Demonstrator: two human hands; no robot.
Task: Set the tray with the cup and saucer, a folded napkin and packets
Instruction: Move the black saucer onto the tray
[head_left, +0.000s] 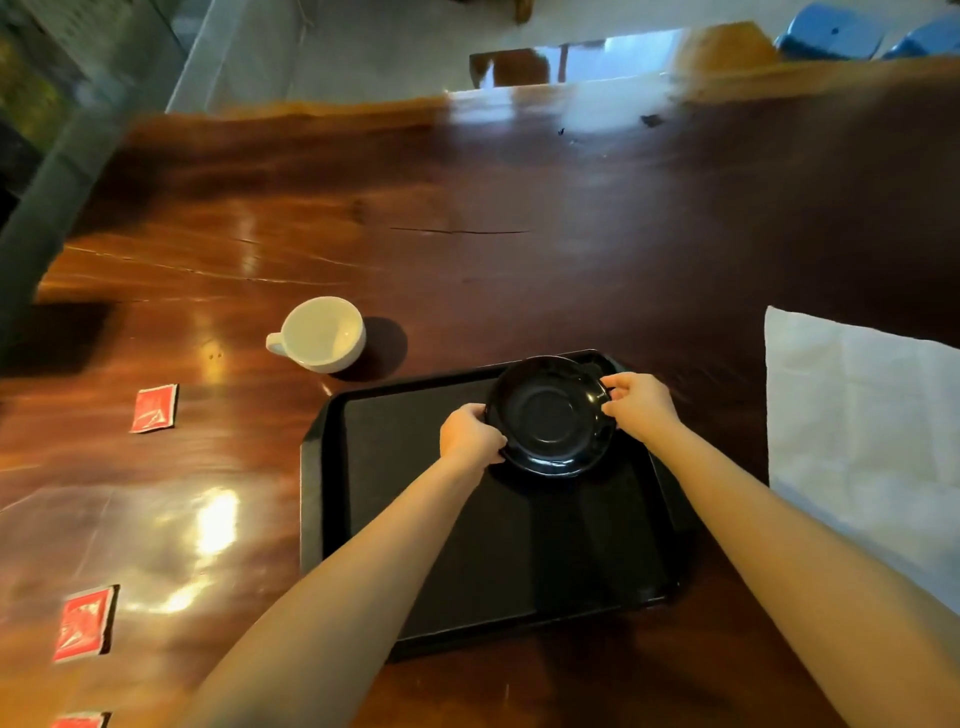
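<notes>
A black tray (415, 545) lies on the glossy wooden table in front of me. A black saucer (550, 415) is at the tray's far right corner, held by both hands: my left hand (470, 434) grips its left rim and my right hand (641, 405) grips its right rim. An empty white cup (319, 335) stands on the table just beyond the tray's far left corner, handle to the left. An unfolded white napkin (862, 415) lies flat on the table to the right of the tray. Red packets (153, 409) (83, 623) (78, 721) lie apart along the table's left side.
The wooden table (467, 234) stretches far beyond the tray. Its left edge runs diagonally at the upper left, with floor past it. A wooden chair (511, 67) and blue seats (862, 31) stand beyond the far edge.
</notes>
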